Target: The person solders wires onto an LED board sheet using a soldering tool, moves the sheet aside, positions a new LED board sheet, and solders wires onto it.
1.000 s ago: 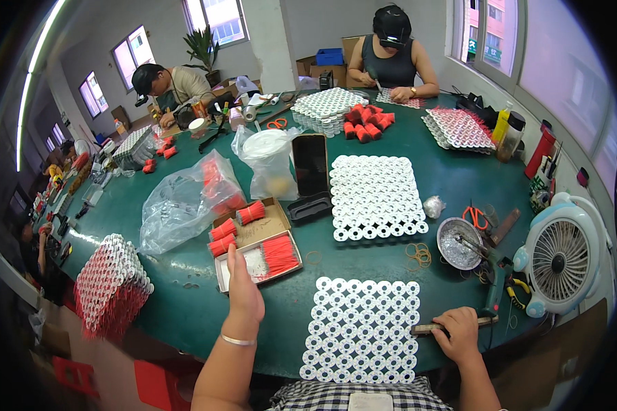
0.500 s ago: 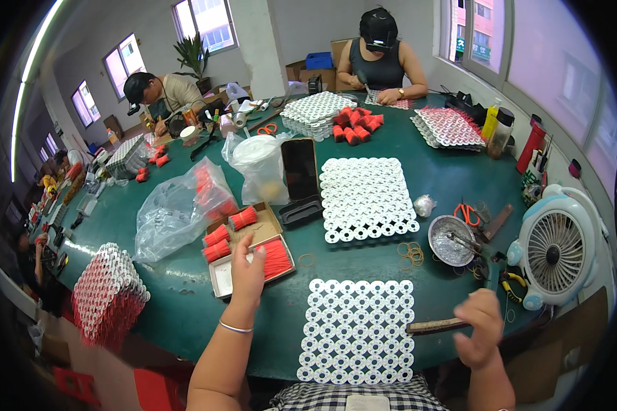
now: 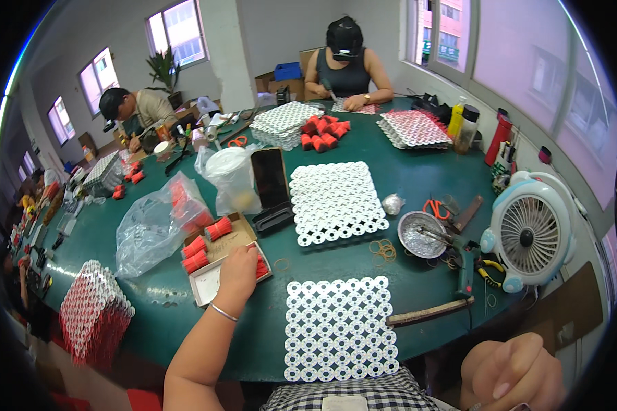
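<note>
Because the left hand (image 3: pixel 238 274) reaches down into the shallow box (image 3: pixel 208 283), it covers most of the red wires (image 3: pixel 262 268) lying there, and only a few show past the hand on its right side. Its fingertips are hidden behind the back of the hand, so I cannot tell whether they are apart, together or clamped on wires. A bangle (image 3: pixel 224 312) circles that wrist. Behind the box, a brown cardboard lid (image 3: pixel 238 238) sits with red bundles (image 3: pixel 219 228) on and beside it; a crumpled clear bag (image 3: pixel 147 240) lies to the left, blurring the red contents inside.

Nearer the body, a sheet of white discs (image 3: pixel 341 330) lies flat, its lower edge close to the checked cloth (image 3: pixel 288 399). A narrow wooden strip (image 3: pixel 428 313) meets its right side. The right hand (image 3: pixel 514 373) is at the lower right, cut off by the lower edge, its fingers bent inward; whether their tips meet or hold anything, I cannot tell. Farther left, a wired stack (image 3: pixel 94 312) stands at the table edge. Across the table, a co-worker's face is hidden beneath a black cap (image 3: pixel 344 35).
</note>
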A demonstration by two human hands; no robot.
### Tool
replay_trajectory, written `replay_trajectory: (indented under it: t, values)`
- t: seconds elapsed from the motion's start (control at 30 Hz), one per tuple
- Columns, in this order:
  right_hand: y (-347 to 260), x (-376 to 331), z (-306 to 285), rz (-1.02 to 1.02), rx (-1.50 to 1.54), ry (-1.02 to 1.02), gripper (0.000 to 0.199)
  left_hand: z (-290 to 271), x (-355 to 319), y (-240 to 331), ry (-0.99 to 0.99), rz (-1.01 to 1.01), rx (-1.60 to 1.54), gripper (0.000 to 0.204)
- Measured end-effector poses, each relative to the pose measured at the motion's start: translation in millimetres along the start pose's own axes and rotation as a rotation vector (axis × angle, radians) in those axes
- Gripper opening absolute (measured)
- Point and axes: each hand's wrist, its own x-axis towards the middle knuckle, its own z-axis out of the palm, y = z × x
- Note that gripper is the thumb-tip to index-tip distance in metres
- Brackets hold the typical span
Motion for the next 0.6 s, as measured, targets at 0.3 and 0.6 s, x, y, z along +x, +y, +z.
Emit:
replay_trajectory:
  t: [0.3,0.6]
  values:
    - [-50,0,-15,0.337,-0.492,-0.068,0.019,18,-1,-10,0.156,-0.001,-0.205,0.009]
    - [-30,-200,-111,1.604,-1.162,0.344,0.038,11,0,-10,0.133,-0.104,-0.228,0.008]
